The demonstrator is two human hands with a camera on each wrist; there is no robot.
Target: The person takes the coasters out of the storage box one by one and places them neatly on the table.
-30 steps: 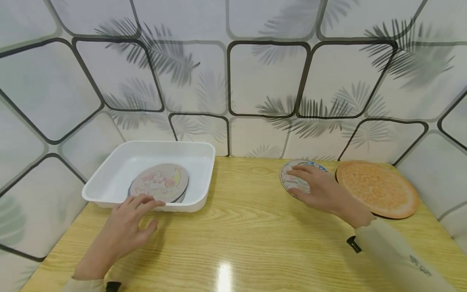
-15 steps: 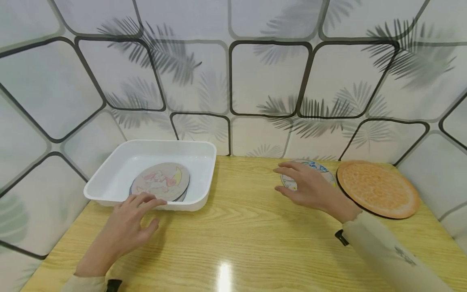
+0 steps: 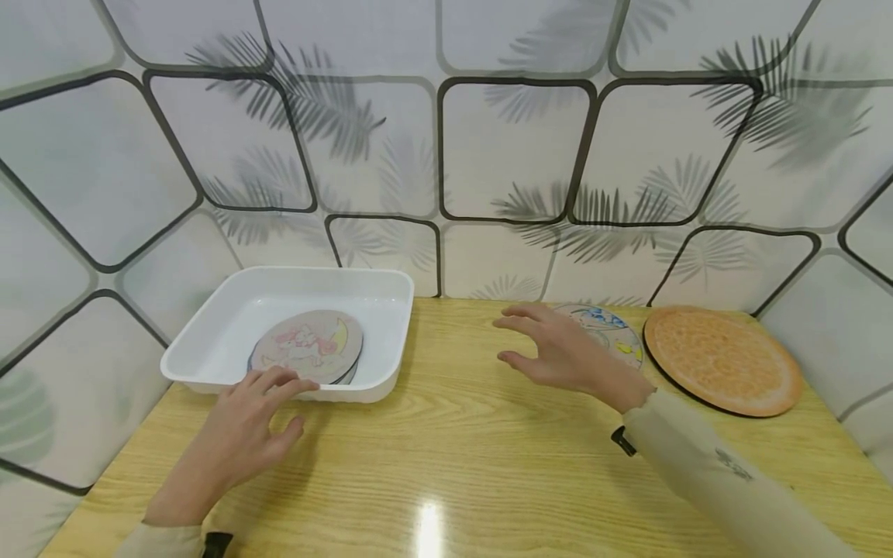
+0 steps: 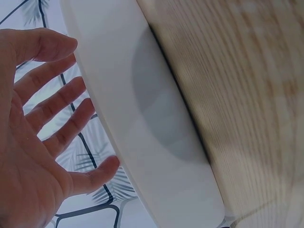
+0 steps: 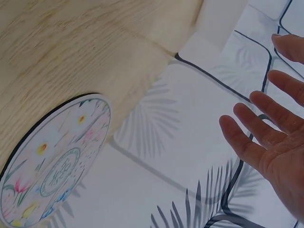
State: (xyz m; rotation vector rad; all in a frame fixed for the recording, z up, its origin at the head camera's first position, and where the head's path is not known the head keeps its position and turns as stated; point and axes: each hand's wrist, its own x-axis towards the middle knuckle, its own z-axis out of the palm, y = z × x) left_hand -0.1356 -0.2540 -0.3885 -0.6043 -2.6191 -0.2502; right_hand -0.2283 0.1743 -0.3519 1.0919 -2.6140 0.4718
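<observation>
My left hand (image 3: 240,434) lies at the front rim of a white plastic tray (image 3: 230,322), fingertips right at the edge. In the left wrist view, its fingers (image 4: 61,128) are spread along the tray's rim. Inside the tray is a small stack of round flat mats, the top mat (image 3: 307,345) printed with a pink cartoon and a yellow moon. My right hand (image 3: 568,353) hovers over the table, fingers apart and holding nothing. Partly behind it lies a round flower-printed mat (image 3: 624,329), shown more fully in the right wrist view.
At the right, a larger round orange mat (image 3: 722,360) with a bread-like print lies beside the flower-printed one. The wood-grain table (image 3: 460,434) meets walls (image 3: 512,155) at the back and both sides, patterned with leaves and dark outlines.
My right hand has moved left from above the flower-printed mat, uncovering more of its right part. My left hand stays at the tray rim.
</observation>
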